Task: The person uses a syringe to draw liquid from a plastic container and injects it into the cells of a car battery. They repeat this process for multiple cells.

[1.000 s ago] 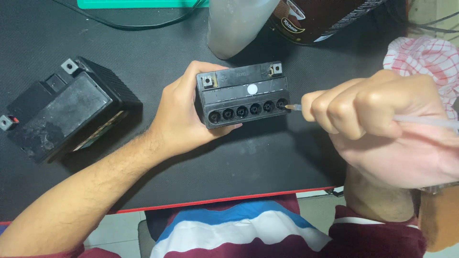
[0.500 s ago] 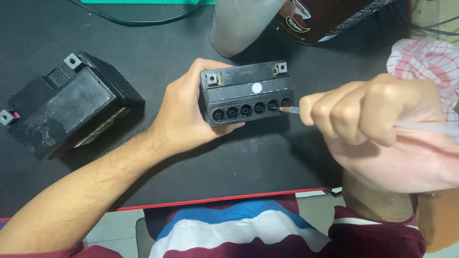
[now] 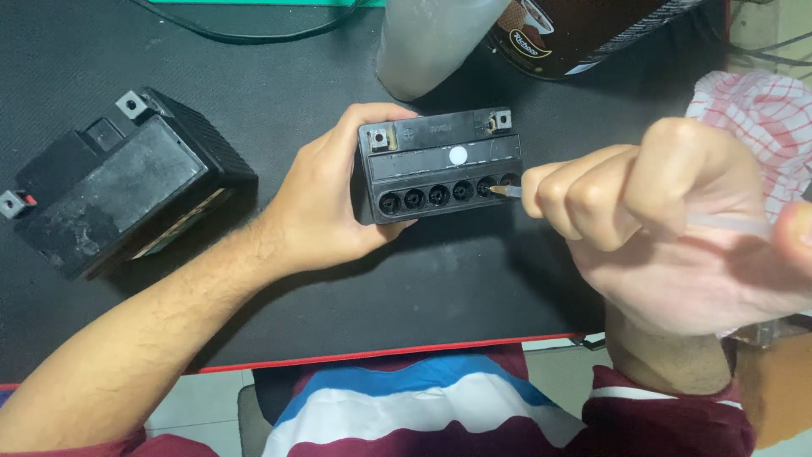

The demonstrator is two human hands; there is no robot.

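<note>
Battery (image 3: 440,165) gripped by left hand (image 3: 326,203), beside right hand (image 3: 643,228).

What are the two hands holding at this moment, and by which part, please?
Left hand grips the small black battery by its left end; right hand holds a clear syringe by its barrel.

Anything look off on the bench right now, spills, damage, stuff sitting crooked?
No spill shows. The second battery at the left lies skewed and looks dusty and scuffed. The held battery has all its round fill holes uncapped.
</note>
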